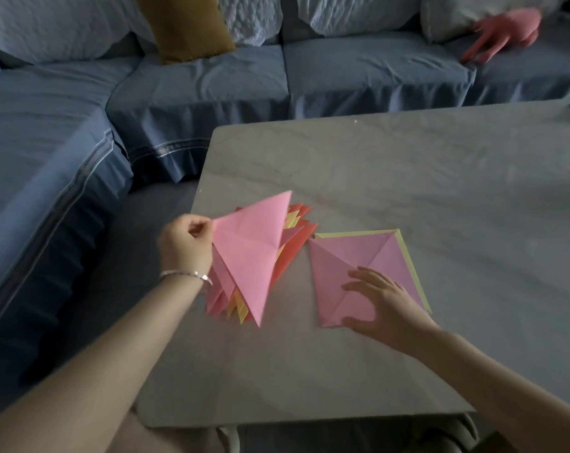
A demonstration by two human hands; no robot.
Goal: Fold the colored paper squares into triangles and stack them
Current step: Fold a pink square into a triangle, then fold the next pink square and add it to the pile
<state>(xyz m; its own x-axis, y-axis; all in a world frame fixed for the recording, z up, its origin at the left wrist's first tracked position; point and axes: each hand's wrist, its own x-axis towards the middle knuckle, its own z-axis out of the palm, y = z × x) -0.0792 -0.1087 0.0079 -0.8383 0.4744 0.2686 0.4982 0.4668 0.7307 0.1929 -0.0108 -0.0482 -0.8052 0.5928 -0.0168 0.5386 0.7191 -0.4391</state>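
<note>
Left hand has the pink triangle pinched by one corner, thumb against curled fingers, and that pinch sits at the sheet's nine o'clock point. The rest of the triangle fans away from the grip toward three o'clock. Its long edge runs from about twelve o'clock down to six, and the whole piece looks lifted, tilted above the stack. The stack is a fan of pink, yellow and orange-red triangles lying on the table at the table's nine o'clock side, directly under the held sheet. Their points peek out past it at one o'clock and at six. My read is that only a short lowering is left, and the held triangle's long edge already lies roughly along the stack's own line, so little turning should be needed. At three o'clock from the stack, just beside it, lies a creased pink square, set like a diamond, with a yellow sheet showing beneath along its far and right edges. Right hand lies on that square's five o'clock corner, fingers straight and spread, gripping nothing, just pressing it flat. The left hand is clearly nearer the stack, and the right nearer the next sheet to fold.
</note>
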